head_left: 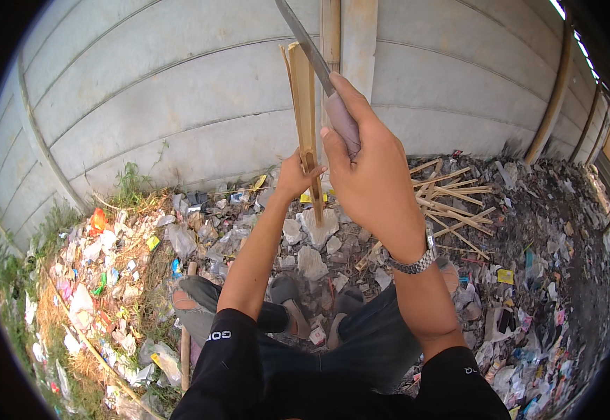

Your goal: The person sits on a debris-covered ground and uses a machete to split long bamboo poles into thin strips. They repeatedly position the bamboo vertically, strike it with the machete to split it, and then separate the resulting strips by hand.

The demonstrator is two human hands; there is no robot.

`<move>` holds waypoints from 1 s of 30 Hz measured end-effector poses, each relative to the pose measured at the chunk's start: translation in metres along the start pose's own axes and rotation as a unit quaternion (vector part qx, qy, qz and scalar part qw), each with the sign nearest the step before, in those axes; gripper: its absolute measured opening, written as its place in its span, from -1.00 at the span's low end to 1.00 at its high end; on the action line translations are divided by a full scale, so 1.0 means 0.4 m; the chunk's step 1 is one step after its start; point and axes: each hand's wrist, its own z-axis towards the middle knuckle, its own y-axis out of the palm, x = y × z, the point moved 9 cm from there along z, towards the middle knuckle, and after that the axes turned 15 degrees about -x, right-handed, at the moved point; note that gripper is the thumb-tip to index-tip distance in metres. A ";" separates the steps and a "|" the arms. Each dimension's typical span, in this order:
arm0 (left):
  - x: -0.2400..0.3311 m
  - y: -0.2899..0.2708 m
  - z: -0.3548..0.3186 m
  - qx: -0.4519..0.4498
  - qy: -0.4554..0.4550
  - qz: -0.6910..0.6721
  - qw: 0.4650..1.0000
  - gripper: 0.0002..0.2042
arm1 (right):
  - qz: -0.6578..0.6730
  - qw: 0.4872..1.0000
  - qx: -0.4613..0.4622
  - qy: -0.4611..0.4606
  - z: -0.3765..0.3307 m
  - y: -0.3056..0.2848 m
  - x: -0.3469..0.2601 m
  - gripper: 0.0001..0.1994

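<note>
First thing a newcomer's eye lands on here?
Probably the big knife in the right hand, slanting up at top centre in front of the pale wall. Just left of it, the left hand holds an upright split bamboo piece. Then the litter covering the ground, with pale sticks piled at right.

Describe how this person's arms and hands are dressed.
Both black sleeves end near the elbow, with white lettering by the hem. The right hand is ungloved, a silver metal-link band at its wrist; the left hand is bare.
</note>
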 end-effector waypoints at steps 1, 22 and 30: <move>-0.030 0.036 -0.016 -0.001 -0.023 0.000 1.000 -0.52 | -0.033 0.999 0.005 -0.004 -0.006 -0.008 -0.005 -0.46; -0.158 0.196 0.107 -0.193 -0.134 0.108 0.966 0.02 | -0.144 0.986 -0.038 0.072 0.222 -0.015 0.418 -0.56; -0.402 0.185 -0.108 -0.151 -0.224 0.050 0.961 0.06 | -0.093 0.990 -0.090 0.050 0.246 0.011 0.364 -0.56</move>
